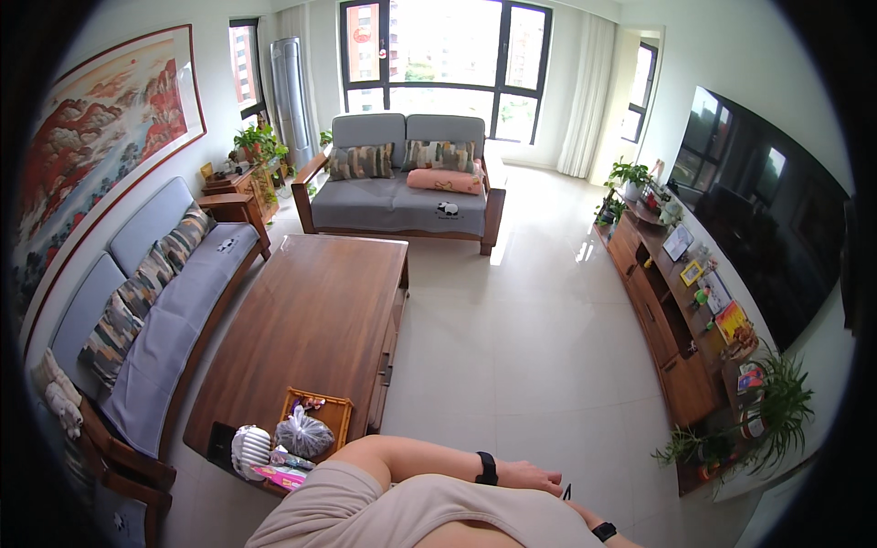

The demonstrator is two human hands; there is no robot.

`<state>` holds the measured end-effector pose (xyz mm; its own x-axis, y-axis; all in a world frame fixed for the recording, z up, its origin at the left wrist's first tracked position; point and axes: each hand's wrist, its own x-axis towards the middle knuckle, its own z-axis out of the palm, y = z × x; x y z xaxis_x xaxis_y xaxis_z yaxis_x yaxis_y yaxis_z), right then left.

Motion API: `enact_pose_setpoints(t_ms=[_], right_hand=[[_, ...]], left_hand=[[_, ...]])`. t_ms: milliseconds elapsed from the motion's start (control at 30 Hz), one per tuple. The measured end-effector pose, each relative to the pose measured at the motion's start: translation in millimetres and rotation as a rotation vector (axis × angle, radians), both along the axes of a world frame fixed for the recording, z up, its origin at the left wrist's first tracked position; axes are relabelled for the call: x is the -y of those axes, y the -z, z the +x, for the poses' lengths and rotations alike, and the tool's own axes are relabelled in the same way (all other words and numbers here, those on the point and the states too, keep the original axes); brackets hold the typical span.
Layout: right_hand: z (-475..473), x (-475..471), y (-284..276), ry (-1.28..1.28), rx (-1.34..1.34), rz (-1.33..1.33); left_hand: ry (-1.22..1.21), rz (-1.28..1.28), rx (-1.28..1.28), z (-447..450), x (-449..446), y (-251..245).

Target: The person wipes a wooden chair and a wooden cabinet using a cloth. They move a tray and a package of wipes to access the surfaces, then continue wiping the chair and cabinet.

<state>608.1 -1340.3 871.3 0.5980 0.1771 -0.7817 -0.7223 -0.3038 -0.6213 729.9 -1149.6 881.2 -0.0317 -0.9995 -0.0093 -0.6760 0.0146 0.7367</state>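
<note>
My left hand (531, 477) reaches across in front of my beige top, a black band on its wrist. Its fingers point right and look partly bent; what they hold, if anything, cannot be told. Beside the fingertips a small, thin black object (567, 491) sticks up. My right hand (582, 514) lies just below it, mostly hidden by the top, with another black band at the wrist. To the left, a wooden coffee table (308, 308) bears a woven tray (349, 418), a tied plastic bag of dark contents (305, 435), a white ribbed object (251, 451) and a pink packet (284, 477).
A long sofa (171, 308) stands left of the coffee table, and a two-seat sofa (397, 198) beyond it. Pale floor tiles (493, 342) run between the table and a wooden TV cabinet (658, 322) with frames and potted plants (774, 411). A television (760, 219) hangs above.
</note>
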Motion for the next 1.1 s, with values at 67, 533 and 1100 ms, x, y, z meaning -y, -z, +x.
enact_pose_setpoints(t_ms=[67, 533, 1100], right_hand=[[-3.8, 3.6, 2.8, 0.023, -0.028, 0.043], [-7.4, 23.7, 28.3, 0.081, -0.127, 0.259], [-24.2, 25.0, 37.2, 0.186, 0.201, 0.326]], left_hand=[[0.032, -0.029, 0.004, 1.4, -2.4, 0.6], [0.13, -0.007, -0.047, -4.5, 13.8, -0.7], [0.003, -0.017, 0.358, 8.5, 21.2, 12.0]])
